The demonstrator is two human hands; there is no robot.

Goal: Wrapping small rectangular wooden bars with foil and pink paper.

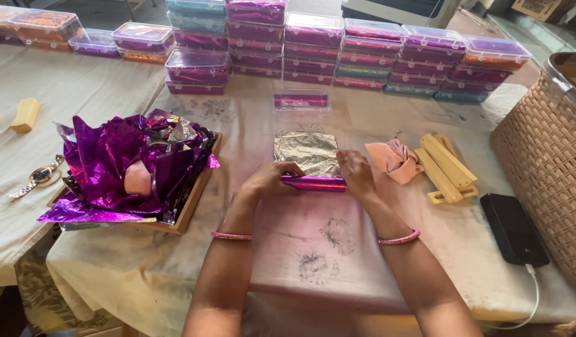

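Observation:
A sheet of foil [306,151], silver side up, lies on the cloth-covered table [313,262]. Its near edge is rolled into a purple tube [314,183]. My left hand [270,180] presses on the left end of that roll. My right hand [356,175] rests on the right end. Both wrists wear pink bangles. What is inside the roll is hidden.
A wooden tray [197,195] at the left holds crumpled purple foil [122,163]. Stacked clear boxes [313,47] line the back, and one lone box [301,101] sits nearer. Right of my hands are a pink cloth [394,160], wooden sticks [447,168], a black phone [511,229] and a woven basket [546,156]. A wristwatch [39,176] lies far left.

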